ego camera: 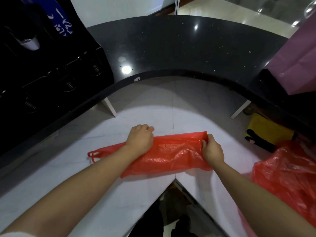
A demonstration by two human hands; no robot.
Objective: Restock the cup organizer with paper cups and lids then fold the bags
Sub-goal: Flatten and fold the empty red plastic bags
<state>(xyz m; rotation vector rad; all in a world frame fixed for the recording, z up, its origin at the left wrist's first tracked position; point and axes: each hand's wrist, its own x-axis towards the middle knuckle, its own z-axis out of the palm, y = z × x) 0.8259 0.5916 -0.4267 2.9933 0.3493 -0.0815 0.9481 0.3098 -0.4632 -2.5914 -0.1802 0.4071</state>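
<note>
Black multi-slot cup organizer [51, 69] stands at far left on the dark speckled curved counter [179, 48]; one slot shows a white paper cup [30, 42], and coil springs are visible in the lower slots. On the white marble-look worktop [68, 168] below lies a flattened red translucent plastic bag [171, 156], its loop handles [93, 154] trailing left. Left hand [140, 141] rests on the bag's left part, fingers curled at the far edge; whether they pinch plastic cannot be told. Right hand [212, 149] pinches the bag's right end between thumb and fingers. A second crumpled red plastic bag [287, 173] lies at the right edge. A yellow and black object [266, 132] sits beyond it, and a pink paper bag [297, 57] stands on the counter at far right.
</note>
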